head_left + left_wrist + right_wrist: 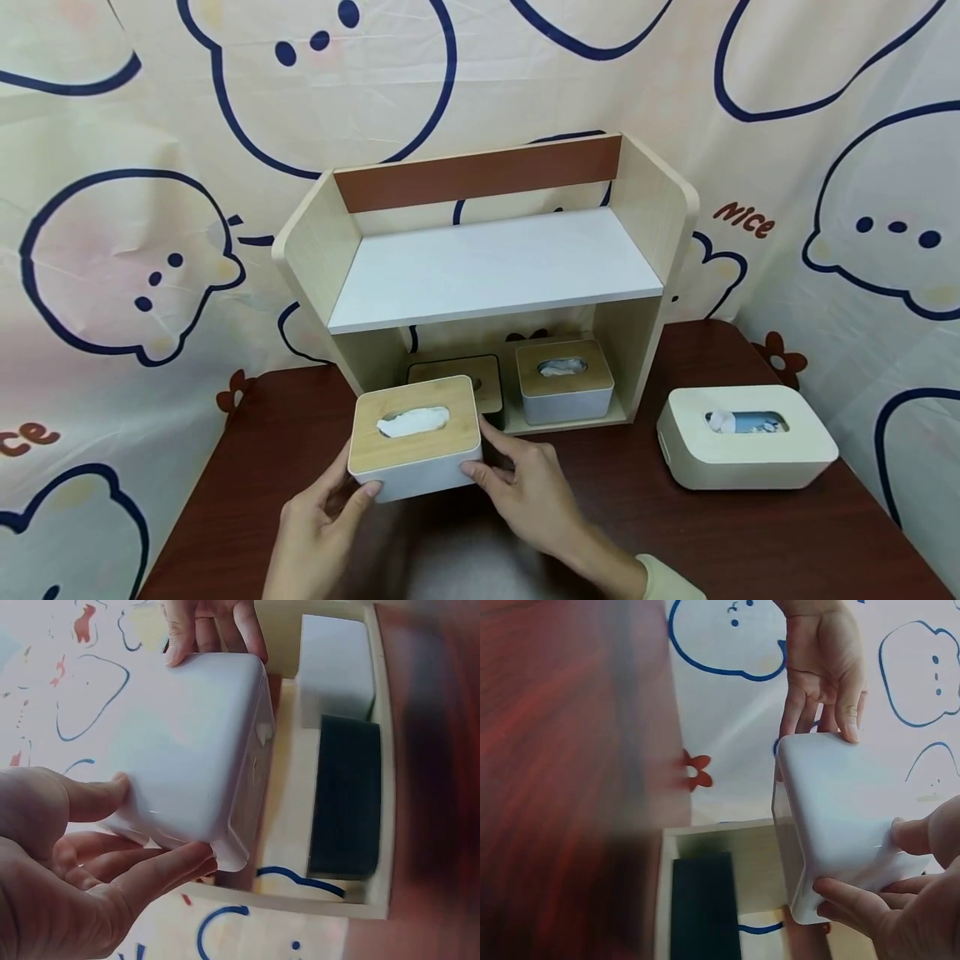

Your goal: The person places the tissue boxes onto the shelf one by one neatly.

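Left hand (318, 521): at the near edge of the bench (750, 533), fingers curled round the left end of the tissue box (415, 435), thumb on its front wall.
Right hand (528, 492): grips the right end of the same box, fingers spread along its side; a pale sleeve cuff (667, 579) is cut off by the frame.
Tissue box: white body, wooden lid, white tissue (412, 421) standing out of the slot; held between both hands just in front of the shelf (495, 267), low over the bench. Whether its base touches the bench cannot be told.
In the way: the box covers most of the dark box (468, 375) behind it, on the shelf's floor, left side.
Grey box (564, 382): wooden lid, on the shelf's floor, right side, just beside the dark box.
Cream box (746, 437): on the bench, right of the shelf, well apart from both hands.
Upper board: white, bare, with a brown back rail.
Backdrop (150, 208): cloth with blue-outlined cartoon figures.
Wrist views: show the box's white underside (187, 742) and fingertips only; bench surface blurred.
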Demonstrator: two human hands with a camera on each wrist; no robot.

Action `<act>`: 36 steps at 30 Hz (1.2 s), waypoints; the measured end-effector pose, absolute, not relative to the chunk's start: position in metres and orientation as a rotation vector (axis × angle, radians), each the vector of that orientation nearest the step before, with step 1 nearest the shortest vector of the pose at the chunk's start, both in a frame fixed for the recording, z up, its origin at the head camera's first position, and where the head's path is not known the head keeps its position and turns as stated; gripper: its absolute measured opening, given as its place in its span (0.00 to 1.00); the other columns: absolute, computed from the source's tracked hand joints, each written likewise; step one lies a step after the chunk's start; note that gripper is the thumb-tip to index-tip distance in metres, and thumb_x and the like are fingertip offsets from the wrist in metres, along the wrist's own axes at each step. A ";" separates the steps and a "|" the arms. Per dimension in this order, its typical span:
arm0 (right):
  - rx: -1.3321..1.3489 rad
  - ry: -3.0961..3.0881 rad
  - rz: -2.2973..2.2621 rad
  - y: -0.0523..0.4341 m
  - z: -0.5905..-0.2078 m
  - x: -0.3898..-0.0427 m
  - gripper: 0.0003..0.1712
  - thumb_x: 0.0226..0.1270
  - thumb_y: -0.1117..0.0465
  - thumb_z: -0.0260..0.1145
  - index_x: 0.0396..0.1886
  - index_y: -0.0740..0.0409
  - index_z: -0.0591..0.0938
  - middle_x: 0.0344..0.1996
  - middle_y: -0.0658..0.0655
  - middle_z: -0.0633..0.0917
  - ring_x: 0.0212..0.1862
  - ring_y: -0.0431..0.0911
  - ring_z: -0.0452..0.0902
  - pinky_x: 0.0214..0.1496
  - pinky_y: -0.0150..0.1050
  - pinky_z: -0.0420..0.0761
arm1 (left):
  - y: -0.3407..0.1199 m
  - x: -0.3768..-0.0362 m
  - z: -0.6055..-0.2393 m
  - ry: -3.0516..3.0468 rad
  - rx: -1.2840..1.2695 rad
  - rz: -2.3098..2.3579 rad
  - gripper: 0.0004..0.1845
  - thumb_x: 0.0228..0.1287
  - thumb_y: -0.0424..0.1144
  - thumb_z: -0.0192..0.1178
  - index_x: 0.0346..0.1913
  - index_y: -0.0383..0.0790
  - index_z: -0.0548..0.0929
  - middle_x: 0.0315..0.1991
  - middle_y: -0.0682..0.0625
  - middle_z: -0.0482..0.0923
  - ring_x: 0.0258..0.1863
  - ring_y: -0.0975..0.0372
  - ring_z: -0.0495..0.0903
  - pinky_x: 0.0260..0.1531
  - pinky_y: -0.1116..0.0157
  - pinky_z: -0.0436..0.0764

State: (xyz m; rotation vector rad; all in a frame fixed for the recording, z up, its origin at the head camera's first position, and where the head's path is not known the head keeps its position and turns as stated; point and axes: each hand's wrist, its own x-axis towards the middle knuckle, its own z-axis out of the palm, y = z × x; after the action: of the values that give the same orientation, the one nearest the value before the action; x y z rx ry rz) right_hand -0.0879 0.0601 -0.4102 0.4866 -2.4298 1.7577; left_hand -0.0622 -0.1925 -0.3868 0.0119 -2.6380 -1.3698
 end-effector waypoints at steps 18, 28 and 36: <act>0.533 -2.453 1.494 0.071 -0.350 -0.089 0.38 0.75 0.51 0.74 0.78 0.58 0.74 0.41 0.57 0.92 0.16 0.25 0.60 0.29 0.27 0.76 | -0.188 -0.066 -0.332 -2.593 -0.150 -1.160 0.36 0.76 0.38 0.68 0.82 0.46 0.68 0.71 0.39 0.81 0.56 0.48 0.90 0.49 0.53 0.91; 0.569 -2.440 1.432 0.077 -0.322 -0.089 0.38 0.76 0.52 0.73 0.79 0.60 0.73 0.57 0.65 0.90 0.22 0.28 0.76 0.32 0.28 0.81 | -0.184 -0.070 -0.310 -2.531 -0.227 -1.144 0.36 0.75 0.37 0.68 0.82 0.46 0.69 0.69 0.39 0.82 0.53 0.49 0.91 0.48 0.54 0.91; 0.627 -2.426 1.285 0.077 -0.294 -0.094 0.38 0.77 0.52 0.72 0.79 0.60 0.72 0.39 0.58 0.92 0.13 0.27 0.49 0.16 0.29 0.63 | -0.185 -0.073 -0.290 -2.493 -0.234 -1.138 0.35 0.77 0.38 0.67 0.82 0.48 0.69 0.67 0.37 0.83 0.56 0.46 0.91 0.51 0.50 0.89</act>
State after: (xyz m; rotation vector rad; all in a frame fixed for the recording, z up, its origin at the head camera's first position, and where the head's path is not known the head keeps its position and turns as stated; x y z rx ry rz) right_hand -0.0936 0.0771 -0.2938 0.6267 -2.4256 1.2852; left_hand -0.0728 -0.1854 -0.2902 -0.2341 -2.4930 -1.1376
